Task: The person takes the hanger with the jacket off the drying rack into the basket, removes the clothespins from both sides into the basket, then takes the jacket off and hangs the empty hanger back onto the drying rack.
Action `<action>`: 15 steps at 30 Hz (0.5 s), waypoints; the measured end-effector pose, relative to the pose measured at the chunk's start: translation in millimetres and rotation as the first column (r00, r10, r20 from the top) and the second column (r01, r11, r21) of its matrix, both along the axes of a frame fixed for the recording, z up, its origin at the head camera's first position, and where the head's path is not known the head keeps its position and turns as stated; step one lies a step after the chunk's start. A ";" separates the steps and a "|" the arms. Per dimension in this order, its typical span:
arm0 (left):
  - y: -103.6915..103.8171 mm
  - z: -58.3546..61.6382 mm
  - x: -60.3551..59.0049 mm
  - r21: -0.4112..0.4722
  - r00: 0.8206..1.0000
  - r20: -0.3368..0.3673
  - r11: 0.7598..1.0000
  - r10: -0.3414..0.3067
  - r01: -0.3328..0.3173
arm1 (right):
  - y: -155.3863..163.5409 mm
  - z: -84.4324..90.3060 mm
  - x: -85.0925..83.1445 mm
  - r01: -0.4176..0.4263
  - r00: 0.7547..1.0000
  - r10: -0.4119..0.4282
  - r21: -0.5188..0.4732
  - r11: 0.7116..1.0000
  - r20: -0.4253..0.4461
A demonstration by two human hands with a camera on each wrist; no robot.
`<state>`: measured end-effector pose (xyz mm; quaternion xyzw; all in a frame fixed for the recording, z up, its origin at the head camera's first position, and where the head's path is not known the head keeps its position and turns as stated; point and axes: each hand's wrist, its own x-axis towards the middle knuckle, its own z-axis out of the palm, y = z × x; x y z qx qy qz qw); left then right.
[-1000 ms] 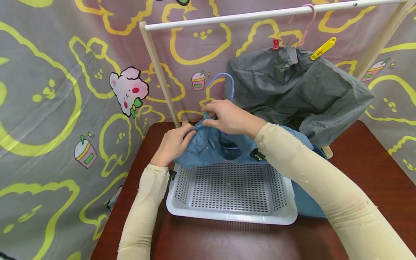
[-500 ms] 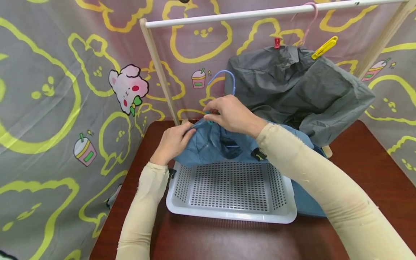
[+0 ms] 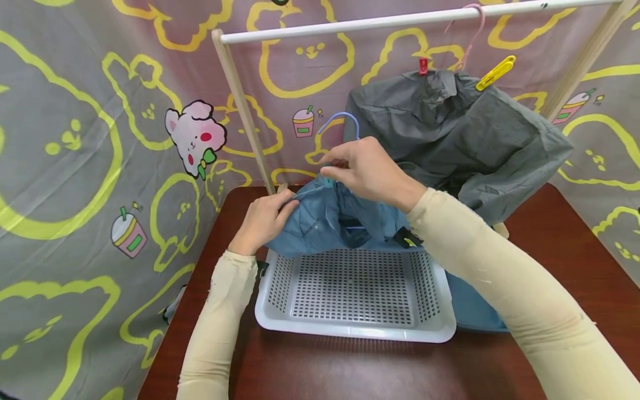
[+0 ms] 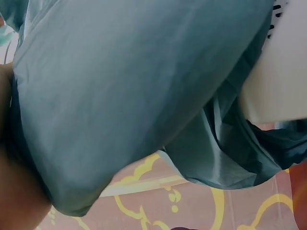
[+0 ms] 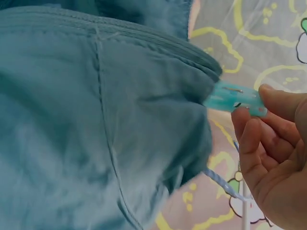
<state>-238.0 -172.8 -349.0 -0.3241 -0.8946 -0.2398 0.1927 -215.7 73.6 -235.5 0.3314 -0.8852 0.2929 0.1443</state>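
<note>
A blue garment (image 3: 310, 228) hangs on a hanger whose blue hook (image 3: 345, 116) rises above it. At its left upper edge my left hand (image 3: 264, 221) grips the cloth, thumb on the near side. My right hand (image 3: 372, 173) pinches a teal clothespin (image 5: 235, 98) between thumb and fingers. The clothespin's far end meets the gathered fabric at the garment's top, beside the hanger, in the right wrist view. Cloth fills most of the left wrist view, with part of the left hand at its left side.
Below the garment stands a white perforated basket (image 3: 352, 333) on the brown table (image 3: 350, 369). A grey garment (image 3: 475, 133) hangs behind from a pink hanger (image 3: 475, 36), with a red clip (image 3: 423, 66) and a yellow clothespin (image 3: 496, 73). A white rail (image 3: 390, 22) crosses above.
My right hand has shifted slightly right and up, with the teal clothespin in its pinch. The cloth there follows and bunches toward the hanger. My left hand stays nearly in place.
</note>
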 end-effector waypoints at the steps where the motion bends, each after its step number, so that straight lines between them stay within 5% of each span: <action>1: -0.2 0.7 0.2 0.001 1.000 0.000 1.000 0.001 -0.001 | 2.5 1.6 2.4 0.003 1.000 -0.003 -0.007 1.000 0.007; 9: -3.0 -0.1 -0.4 0.010 1.000 -0.017 1.000 0.014 -0.014 | 34.7 8.9 14.3 0.075 0.990 -0.067 -0.061 0.995 0.124; 15: -4.7 -1.3 -0.3 0.018 1.000 -0.020 1.000 0.013 -0.013 | 67.2 15.2 20.2 0.209 0.965 -0.199 -0.050 0.977 0.169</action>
